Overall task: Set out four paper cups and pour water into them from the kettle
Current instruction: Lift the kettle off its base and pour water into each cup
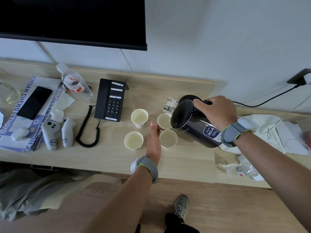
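Observation:
Four white paper cups stand in a square on the wooden desk (185, 158): far left (139, 117), far right (164, 121), near left (133, 140), near right (168, 137). My right hand (217, 111) grips the handle of the black kettle (193, 123), which is tilted left with its lidded top over the far right cup. No stream of water is visible. My left hand (154, 140) lies flat and edge-on between the cups, fingers straight, beside the two right-hand cups and holding nothing.
A black desk phone (110, 100) with a coiled cord stands left of the cups. Two grey controllers (50, 134), a phone on booklets (34, 102) and a water bottle (74, 82) lie farther left. White cloth (262, 126) and a lying bottle (240, 169) are at right. The kettle base (189, 97) sits behind.

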Demonstrator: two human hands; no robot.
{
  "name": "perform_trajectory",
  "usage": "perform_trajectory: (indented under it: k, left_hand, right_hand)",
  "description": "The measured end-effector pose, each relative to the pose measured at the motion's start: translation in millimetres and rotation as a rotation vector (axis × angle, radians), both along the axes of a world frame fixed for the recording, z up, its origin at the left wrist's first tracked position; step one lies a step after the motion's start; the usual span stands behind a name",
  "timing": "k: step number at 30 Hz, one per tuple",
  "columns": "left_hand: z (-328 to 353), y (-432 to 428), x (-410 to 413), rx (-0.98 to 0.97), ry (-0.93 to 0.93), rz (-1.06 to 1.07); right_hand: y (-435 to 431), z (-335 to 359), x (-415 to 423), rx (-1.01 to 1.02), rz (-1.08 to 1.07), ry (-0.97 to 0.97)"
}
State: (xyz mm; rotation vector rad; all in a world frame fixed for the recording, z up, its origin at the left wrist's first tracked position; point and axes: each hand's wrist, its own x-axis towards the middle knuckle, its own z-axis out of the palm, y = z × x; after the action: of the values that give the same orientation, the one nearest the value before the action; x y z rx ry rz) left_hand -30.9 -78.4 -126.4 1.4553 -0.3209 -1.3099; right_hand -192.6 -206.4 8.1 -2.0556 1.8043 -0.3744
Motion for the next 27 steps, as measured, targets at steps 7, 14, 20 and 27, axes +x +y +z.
perform_trajectory:
  k: [7, 14, 20, 27]
  left_hand:
    - [-0.4, 0.5, -0.5, -0.004, 0.013, 0.005]
    - [3.6, -1.0, 0.6, 0.014, 0.031, 0.017]
    - [4.1, -2.0, 0.9, 0.012, 0.018, 0.013]
    - [5.8, -1.0, 0.5, 0.024, 0.015, 0.015]
  right_hand:
    - [-1.3, -0.1, 0.7, -0.004, 0.003, 0.016]
    - [-4.2, -1.9, 1.6, -0.009, -0.006, 0.046]
    - [-7.2, -3.5, 2.2, -0.014, -0.006, 0.055]
    - [-9.1, -1.1, 2.3, 0.009, -0.037, 0.057]
